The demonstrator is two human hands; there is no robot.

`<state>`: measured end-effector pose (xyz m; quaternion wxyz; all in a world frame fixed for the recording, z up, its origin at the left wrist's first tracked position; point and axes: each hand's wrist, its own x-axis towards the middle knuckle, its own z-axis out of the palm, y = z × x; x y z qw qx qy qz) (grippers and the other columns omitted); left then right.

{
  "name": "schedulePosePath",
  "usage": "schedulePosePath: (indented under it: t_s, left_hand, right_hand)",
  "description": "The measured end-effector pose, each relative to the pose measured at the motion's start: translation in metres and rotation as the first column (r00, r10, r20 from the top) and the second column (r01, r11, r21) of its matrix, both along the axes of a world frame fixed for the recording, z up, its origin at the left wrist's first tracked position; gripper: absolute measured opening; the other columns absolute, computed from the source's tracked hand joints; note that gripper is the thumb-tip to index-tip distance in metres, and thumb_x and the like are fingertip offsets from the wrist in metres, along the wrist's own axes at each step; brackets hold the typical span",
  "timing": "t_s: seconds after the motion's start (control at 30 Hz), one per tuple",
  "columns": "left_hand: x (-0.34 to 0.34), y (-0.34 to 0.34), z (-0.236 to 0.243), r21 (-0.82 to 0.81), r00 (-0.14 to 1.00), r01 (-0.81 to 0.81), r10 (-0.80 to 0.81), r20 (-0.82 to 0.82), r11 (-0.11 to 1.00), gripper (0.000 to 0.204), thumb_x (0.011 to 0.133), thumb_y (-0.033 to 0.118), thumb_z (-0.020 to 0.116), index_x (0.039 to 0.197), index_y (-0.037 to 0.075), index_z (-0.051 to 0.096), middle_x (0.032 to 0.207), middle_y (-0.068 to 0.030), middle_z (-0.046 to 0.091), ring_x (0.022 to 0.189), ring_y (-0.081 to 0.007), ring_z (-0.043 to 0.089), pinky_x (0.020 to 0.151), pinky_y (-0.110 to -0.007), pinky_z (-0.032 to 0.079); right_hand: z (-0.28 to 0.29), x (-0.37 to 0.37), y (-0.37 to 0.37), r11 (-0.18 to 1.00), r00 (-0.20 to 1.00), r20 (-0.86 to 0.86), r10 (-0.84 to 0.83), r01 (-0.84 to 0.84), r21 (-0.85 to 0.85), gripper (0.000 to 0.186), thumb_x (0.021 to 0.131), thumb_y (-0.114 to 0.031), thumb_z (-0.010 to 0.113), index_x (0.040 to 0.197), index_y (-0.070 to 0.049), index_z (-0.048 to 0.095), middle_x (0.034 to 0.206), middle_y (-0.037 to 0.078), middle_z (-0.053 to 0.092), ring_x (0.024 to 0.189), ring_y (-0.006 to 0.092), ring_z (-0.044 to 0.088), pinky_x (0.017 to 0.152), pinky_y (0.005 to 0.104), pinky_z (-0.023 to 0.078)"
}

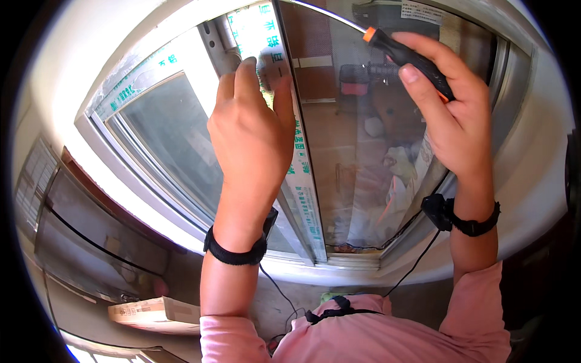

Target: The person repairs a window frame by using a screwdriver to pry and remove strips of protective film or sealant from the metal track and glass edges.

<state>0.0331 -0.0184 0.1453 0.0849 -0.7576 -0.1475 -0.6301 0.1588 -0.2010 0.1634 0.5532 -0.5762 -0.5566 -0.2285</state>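
Observation:
My right hand (455,115), at the upper right, is closed around the black handle of a screwdriver (413,60). The handle has an orange collar, and its long silver shaft slants up and left, past the picture's upper edge. Loosely bent, my left hand (251,136) is at the upper part of a white window sash (308,209) covered in printed protective film. Thumb and index finger are apart, with film visible between them. By its fingertips is a metal-lined recess (229,59) in the frame; the other fingertips are partly hidden.
Glass panes (175,130) stand on both sides of the sash, above a bottom track (354,261). A cardboard box (154,314) lies at the lower left, near a dark panel (103,230). Black cables (417,263) hang from the bands on both my wrists.

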Motion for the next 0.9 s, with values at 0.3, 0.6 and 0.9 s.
schedulePosePath:
  t_s: [0.3,0.6,0.9]
  left_hand:
    - [0.012,0.01,0.024,-0.016,0.961,0.236,-0.231,0.15,0.972,0.017,0.08,0.007,0.069,0.091,-0.005,0.066,0.073,-0.0161,0.067,0.059,-0.0277,0.064,0.056,-0.034,0.049]
    - [0.033,0.01,0.049,-0.113,0.877,0.397,-0.34,0.34,0.911,0.018,0.084,0.012,0.068,0.083,-0.005,0.068,0.066,-0.013,0.067,0.057,-0.017,0.064,0.057,-0.029,0.049]
    - [0.039,-0.003,0.04,-0.405,0.866,0.499,-0.45,0.216,0.766,0.046,0.094,0.036,0.061,0.064,0.001,0.064,0.051,-0.004,0.057,0.043,-0.0076,0.052,0.039,-0.02,0.034]
  right_hand:
    - [0.001,0.008,0.016,0.998,0.991,0.123,-0.049,0.044,0.042,0.028,0.094,-0.01,0.06,0.121,-0.002,0.061,0.085,-0.001,0.062,0.078,0.0042,0.054,0.067,0.0191,0.043]
    - [0.0,0.019,0.018,0.997,0.993,0.12,0.001,-0.01,0.073,0.029,0.094,-0.009,0.061,0.122,-0.001,0.061,0.085,-0.002,0.06,0.073,0.0028,0.049,0.065,0.0172,0.04]
    - [-0.003,0.028,0.029,0.991,0.993,0.07,0.098,-0.103,0.082,0.029,0.093,-0.006,0.06,0.122,0.0,0.061,0.083,-0.003,0.058,0.069,0.0018,0.045,0.059,0.0177,0.035]
